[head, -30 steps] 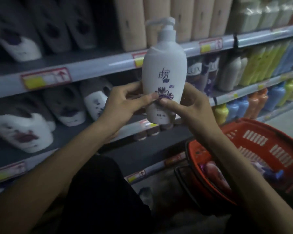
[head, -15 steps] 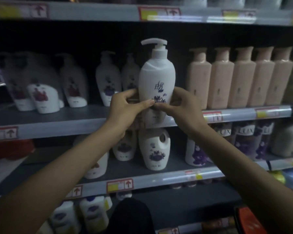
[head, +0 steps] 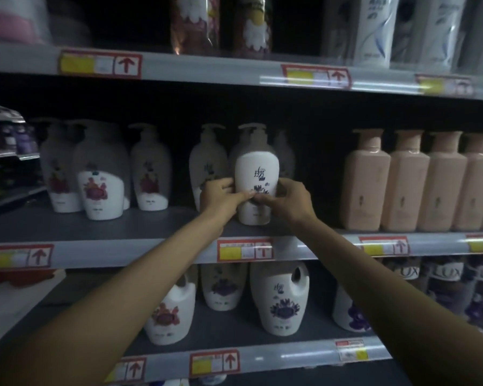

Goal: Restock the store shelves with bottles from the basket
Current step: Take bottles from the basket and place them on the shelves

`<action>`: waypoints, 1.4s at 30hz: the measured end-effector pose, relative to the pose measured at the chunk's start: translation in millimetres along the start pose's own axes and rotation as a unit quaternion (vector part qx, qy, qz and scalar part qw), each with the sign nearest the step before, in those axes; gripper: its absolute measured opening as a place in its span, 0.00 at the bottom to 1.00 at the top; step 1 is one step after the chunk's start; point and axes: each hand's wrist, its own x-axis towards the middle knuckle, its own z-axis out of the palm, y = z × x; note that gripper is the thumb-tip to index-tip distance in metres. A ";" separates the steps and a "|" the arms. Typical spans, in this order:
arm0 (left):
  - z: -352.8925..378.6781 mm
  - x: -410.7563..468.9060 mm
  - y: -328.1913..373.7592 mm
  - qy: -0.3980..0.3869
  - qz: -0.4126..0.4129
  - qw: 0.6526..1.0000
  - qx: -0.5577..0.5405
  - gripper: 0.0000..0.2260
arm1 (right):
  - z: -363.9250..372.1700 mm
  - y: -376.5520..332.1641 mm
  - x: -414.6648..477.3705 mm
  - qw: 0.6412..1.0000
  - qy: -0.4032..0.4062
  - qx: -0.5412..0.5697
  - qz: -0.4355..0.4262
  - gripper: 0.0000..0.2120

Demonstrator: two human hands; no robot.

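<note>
On the middle shelf [head: 140, 222], both hands, left [head: 221, 195] and right [head: 289, 200], grip the upright white pump bottle [head: 256, 176].

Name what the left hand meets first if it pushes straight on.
Probably the white plastic pump bottle standing behind the left hand, beside the held white flower-print bottle; depth is unclear.

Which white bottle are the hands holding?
The front bottle, purple-flowered, gripped by the left hand and right hand. Nobody holds the others.
</note>
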 end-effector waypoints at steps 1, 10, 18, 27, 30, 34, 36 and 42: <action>0.0 0.9 -0.5 0.000 -0.007 1.000 -0.004 0.10 | 2.3 0.5 1.4 1.000 0.003 -0.001 0.006 0.21; -6.5 -6.2 13.4 -0.030 -0.098 0.994 -0.038 0.17 | 7.2 -13.9 3.0 0.985 -0.029 0.096 0.141 0.33; -13.5 -8.5 22.1 -0.063 -0.173 0.975 -0.124 0.19 | 1.2 -32.6 -15.9 0.964 -0.051 0.170 0.197 0.04; -3.5 8.8 14.3 -0.043 -0.186 0.972 -0.135 0.09 | 15.8 -27.6 0.1 0.964 -0.082 0.155 0.199 0.17; -2.5 13.0 10.1 -0.033 -0.184 0.972 -0.144 0.15 | 19.6 -23.4 4.3 0.963 -0.099 0.148 0.203 0.22; -0.2 15.5 5.8 -0.015 -0.175 0.972 -0.154 0.25 | 20.8 -22.1 8.4 0.962 -0.121 0.144 0.197 0.25; -0.2 16.2 6.5 -0.022 -0.176 0.972 -0.153 0.26 | 20.3 -20.5 8.5 0.962 -0.125 0.146 0.194 0.27; 1.0 21.7 4.2 -0.025 -0.179 0.973 -0.144 0.32 | 24.4 -21.0 9.9 0.958 -0.133 0.165 0.193 0.36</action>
